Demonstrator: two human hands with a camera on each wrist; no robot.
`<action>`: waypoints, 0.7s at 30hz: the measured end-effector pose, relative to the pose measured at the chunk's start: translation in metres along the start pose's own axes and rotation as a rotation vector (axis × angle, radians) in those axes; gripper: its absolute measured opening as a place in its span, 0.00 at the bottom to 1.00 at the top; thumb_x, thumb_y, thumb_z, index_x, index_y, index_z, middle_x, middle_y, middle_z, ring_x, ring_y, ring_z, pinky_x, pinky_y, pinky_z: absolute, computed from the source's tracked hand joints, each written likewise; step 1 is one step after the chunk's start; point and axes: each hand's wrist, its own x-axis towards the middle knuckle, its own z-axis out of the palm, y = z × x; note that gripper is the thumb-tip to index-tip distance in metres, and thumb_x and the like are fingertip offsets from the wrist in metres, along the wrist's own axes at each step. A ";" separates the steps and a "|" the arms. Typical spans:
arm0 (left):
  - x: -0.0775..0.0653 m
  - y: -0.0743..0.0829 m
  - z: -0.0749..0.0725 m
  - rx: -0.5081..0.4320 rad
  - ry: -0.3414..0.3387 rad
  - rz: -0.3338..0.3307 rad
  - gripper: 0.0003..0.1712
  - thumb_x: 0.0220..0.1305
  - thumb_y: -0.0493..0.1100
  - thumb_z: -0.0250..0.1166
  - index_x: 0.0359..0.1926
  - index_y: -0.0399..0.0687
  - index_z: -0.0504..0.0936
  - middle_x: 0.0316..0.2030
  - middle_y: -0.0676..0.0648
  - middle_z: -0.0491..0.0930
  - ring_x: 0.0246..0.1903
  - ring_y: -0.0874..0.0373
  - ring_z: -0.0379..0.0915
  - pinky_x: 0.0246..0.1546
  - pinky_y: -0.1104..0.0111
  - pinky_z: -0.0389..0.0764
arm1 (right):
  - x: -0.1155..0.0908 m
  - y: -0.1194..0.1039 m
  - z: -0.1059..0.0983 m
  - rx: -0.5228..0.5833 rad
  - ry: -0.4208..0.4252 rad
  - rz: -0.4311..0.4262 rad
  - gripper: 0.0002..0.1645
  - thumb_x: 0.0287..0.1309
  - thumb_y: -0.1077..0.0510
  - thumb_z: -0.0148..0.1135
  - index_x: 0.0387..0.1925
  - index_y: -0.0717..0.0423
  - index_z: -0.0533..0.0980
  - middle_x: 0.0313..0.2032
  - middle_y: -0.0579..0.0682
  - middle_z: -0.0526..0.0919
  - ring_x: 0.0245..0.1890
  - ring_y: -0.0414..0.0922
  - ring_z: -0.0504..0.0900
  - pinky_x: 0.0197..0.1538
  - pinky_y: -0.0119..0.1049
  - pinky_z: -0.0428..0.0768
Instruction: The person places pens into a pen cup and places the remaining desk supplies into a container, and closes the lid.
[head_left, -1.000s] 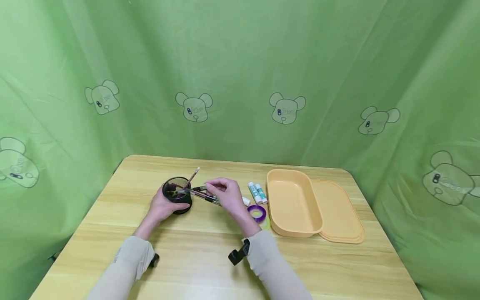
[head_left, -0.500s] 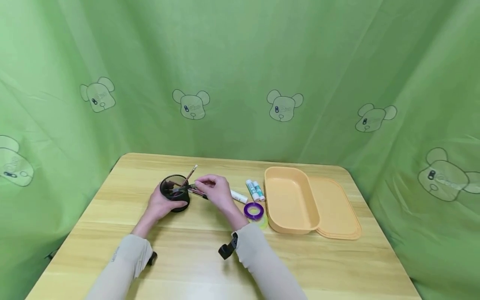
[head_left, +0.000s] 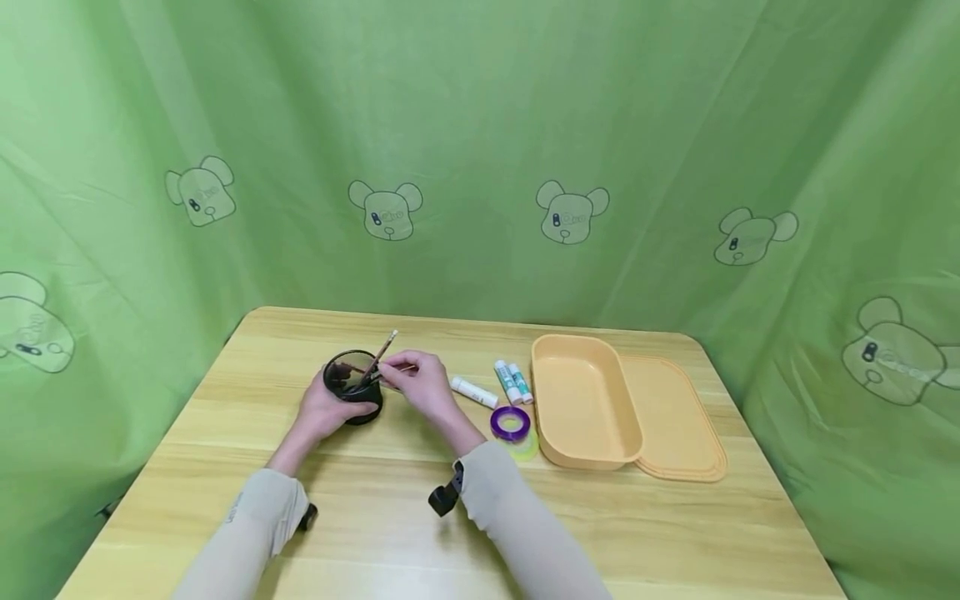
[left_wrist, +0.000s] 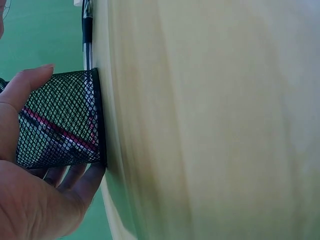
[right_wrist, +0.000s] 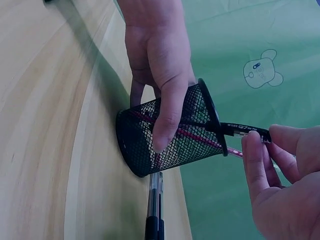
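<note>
My left hand grips a black mesh pen holder upright at the table's left side, with the thumb across its near wall. A pencil with a white end leans out of it. My right hand pinches the top of a black gel pen between thumb and fingertips, at the holder's rim. The pen's lower part is inside the mesh. A pink-striped shaft also sticks out beside it. Other pens lie on the table against the holder's base, hidden behind my right hand in the head view.
A white glue stick lies right of my right hand, with two teal-labelled glue sticks beyond. A purple tape roll overlaps a yellow one. An orange box stands at the right, overlapping its lid.
My right hand has moved left to the holder, and the pen has slid deeper into it. The white glue stick has come into full view. My left hand keeps its grip.
</note>
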 end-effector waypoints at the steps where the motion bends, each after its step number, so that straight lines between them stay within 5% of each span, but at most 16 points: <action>1: 0.000 0.000 0.000 0.001 0.000 -0.004 0.53 0.30 0.46 0.84 0.61 0.41 0.69 0.55 0.37 0.75 0.55 0.42 0.71 0.61 0.52 0.68 | 0.000 0.001 0.001 0.002 0.000 0.007 0.08 0.55 0.60 0.68 0.38 0.59 0.83 0.31 0.51 0.85 0.36 0.54 0.86 0.46 0.48 0.83; 7: 0.000 0.001 0.000 -0.012 -0.002 -0.010 0.52 0.31 0.45 0.84 0.60 0.42 0.69 0.55 0.37 0.75 0.56 0.43 0.70 0.61 0.53 0.67 | 0.004 0.004 0.004 -0.005 -0.012 0.014 0.08 0.56 0.60 0.67 0.38 0.59 0.83 0.32 0.51 0.84 0.39 0.58 0.84 0.41 0.35 0.85; 21: -0.001 0.000 0.000 -0.007 -0.007 -0.004 0.54 0.31 0.45 0.84 0.62 0.40 0.67 0.56 0.36 0.74 0.56 0.42 0.70 0.61 0.51 0.67 | 0.004 0.006 0.007 -0.095 -0.028 0.007 0.07 0.57 0.58 0.67 0.38 0.55 0.83 0.31 0.48 0.85 0.37 0.56 0.85 0.35 0.29 0.83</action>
